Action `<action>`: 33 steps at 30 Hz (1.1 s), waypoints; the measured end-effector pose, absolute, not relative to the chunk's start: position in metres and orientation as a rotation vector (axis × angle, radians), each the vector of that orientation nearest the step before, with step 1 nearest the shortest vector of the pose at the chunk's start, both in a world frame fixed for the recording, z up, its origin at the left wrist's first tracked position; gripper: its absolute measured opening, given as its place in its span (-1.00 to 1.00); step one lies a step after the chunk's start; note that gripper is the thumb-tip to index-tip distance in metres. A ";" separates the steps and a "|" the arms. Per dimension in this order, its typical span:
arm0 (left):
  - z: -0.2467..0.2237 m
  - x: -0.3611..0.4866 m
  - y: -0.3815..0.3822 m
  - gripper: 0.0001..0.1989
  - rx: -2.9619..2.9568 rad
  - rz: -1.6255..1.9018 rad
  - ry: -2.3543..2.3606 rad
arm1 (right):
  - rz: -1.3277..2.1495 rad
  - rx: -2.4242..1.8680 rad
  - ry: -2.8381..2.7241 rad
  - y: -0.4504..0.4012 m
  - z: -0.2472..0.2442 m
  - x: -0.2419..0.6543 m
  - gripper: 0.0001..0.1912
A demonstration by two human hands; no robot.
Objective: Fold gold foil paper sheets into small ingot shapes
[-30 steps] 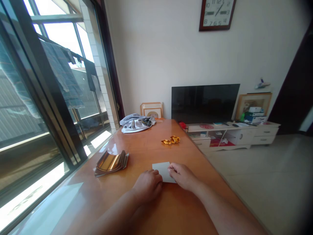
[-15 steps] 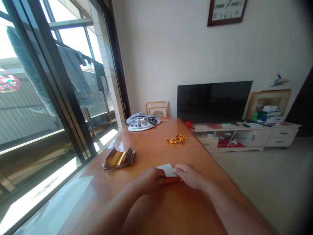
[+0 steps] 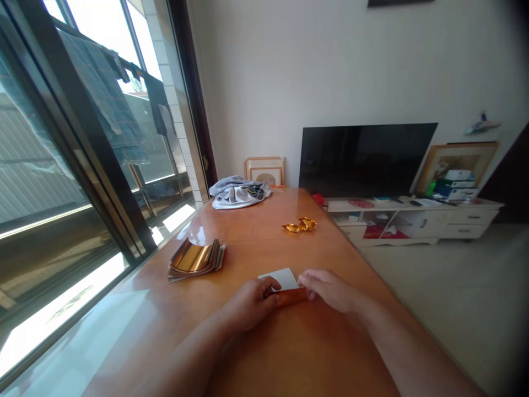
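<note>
A sheet of gold foil paper (image 3: 282, 277) lies on the wooden table with its pale side up. Its near edge is rolled or folded over, showing a coppery strip (image 3: 289, 298). My left hand (image 3: 258, 298) grips the left end of that strip between thumb and fingers. At the strip's right end, my right hand (image 3: 322, 288) pinches the paper. To the left sits a curved stack of gold foil sheets (image 3: 196, 258). Beyond my hands lie crumpled, folded gold foil pieces (image 3: 300, 225).
The glossy table (image 3: 248, 242) runs away toward the wall, its right edge dropping to the floor. A grey cloth bundle (image 3: 237, 193) and framed pictures (image 3: 264, 171) are at the far end. Glass sliding windows (image 3: 74, 121) border the left; a television (image 3: 367, 159) stands beyond.
The view has tilted down. The near edge of the foil paper shows a wider coppery strip, and my left thumb and fingers have shifted along it.
</note>
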State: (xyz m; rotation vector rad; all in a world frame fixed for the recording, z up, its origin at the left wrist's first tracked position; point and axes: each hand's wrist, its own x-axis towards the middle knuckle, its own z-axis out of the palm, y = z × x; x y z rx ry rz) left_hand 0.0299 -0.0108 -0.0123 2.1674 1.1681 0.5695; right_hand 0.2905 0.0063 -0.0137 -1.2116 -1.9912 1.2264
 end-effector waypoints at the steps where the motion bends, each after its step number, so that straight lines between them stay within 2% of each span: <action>1: -0.011 0.030 -0.012 -0.77 2.169 0.563 1.173 | 1.230 -1.218 -1.993 0.005 -0.013 0.291 -0.54; 6: -0.004 0.029 -0.016 -0.75 2.166 0.507 1.191 | 1.207 -1.268 -2.029 0.000 -0.009 0.293 -0.66; 11: 0.001 0.029 -0.016 -0.85 2.313 0.511 1.222 | 1.184 -1.281 -2.039 0.000 -0.010 0.291 -0.77; 19: 0.018 0.030 -0.026 -0.83 2.470 0.448 1.205 | 1.250 -1.236 -2.081 -0.007 -0.011 0.289 -0.89; 23: 0.015 0.031 -0.028 -0.84 2.475 0.328 1.184 | 1.212 -1.236 -2.149 -0.010 -0.011 0.287 -0.89; 33: 0.004 0.039 -0.026 -0.84 2.474 0.337 1.265 | 0.986 -1.314 -2.237 -0.018 -0.001 0.282 -0.84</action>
